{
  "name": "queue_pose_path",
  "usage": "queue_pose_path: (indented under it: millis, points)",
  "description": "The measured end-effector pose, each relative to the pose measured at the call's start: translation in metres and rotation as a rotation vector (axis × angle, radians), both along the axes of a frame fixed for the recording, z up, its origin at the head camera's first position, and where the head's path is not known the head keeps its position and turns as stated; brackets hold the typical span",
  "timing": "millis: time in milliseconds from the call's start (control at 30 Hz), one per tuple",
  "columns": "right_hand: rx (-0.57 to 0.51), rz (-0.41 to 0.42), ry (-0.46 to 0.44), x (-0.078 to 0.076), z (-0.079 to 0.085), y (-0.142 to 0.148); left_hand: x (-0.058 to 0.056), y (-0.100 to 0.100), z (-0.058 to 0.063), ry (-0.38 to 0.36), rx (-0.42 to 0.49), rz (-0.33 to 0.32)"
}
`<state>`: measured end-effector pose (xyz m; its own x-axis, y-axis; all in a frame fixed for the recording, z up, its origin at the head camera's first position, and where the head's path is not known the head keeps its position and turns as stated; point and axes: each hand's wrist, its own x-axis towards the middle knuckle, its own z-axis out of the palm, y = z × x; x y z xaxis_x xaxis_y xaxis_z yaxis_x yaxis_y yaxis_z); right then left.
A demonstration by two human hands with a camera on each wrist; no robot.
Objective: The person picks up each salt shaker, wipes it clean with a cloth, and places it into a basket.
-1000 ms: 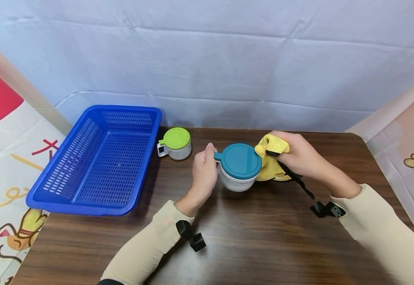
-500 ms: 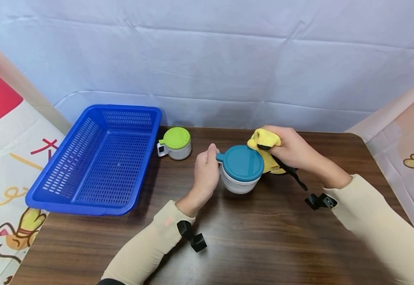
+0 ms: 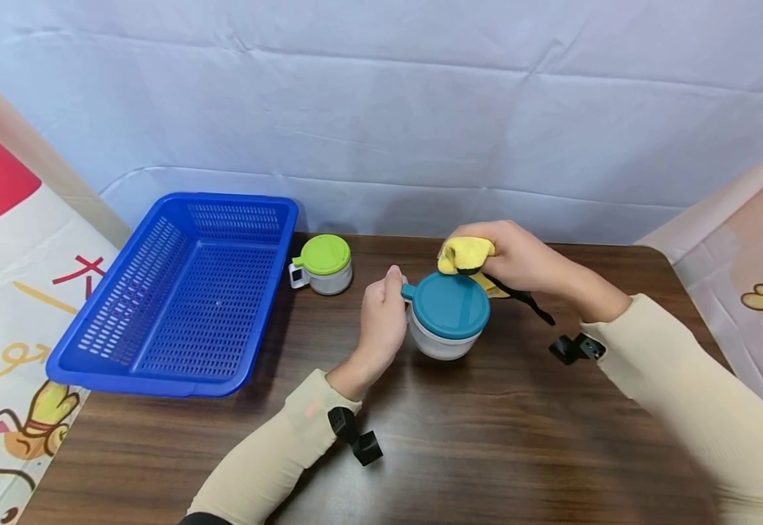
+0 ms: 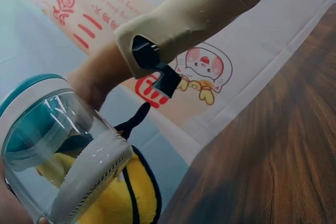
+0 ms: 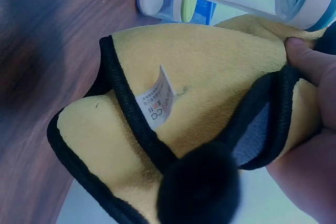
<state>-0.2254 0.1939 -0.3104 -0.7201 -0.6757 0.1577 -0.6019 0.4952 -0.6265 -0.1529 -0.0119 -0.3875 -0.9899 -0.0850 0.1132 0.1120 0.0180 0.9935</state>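
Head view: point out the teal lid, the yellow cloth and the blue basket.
Teal lid (image 3: 451, 305), head view, top surface.
Yellow cloth (image 3: 467, 254), head view, bunched end.
Blue basket (image 3: 216, 306), head view, inside floor.

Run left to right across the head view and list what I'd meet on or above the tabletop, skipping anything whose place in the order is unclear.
Blue basket → green-lidded jar → left hand → teal-lidded jar → right hand.

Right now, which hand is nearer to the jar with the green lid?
Left. The left hand is a little right of the green-lidded jar, gripping the teal-lidded jar; the right hand, holding the yellow cloth, is farther right.
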Motion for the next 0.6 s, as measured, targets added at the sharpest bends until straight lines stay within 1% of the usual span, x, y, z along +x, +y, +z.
queue_pose_path:
  millis: [133, 333, 467, 600]
  points:
    - [0.014, 0.043, -0.03, -0.004, 0.004, -0.008, 0.0, 0.001, -0.001, 0.005, 0.001, -0.004]
    - [0.039, 0.115, -0.057, -0.005, 0.012, -0.022, 0.001, 0.001, -0.001, 0.003, -0.005, -0.008]
    - [0.058, 0.151, -0.052, -0.005, 0.015, -0.028, 0.0, 0.001, -0.001, 0.001, -0.003, -0.016]
    - [0.083, 0.187, -0.024, -0.006, 0.017, -0.032, 0.0, 0.002, -0.002, 0.007, 0.002, -0.024]
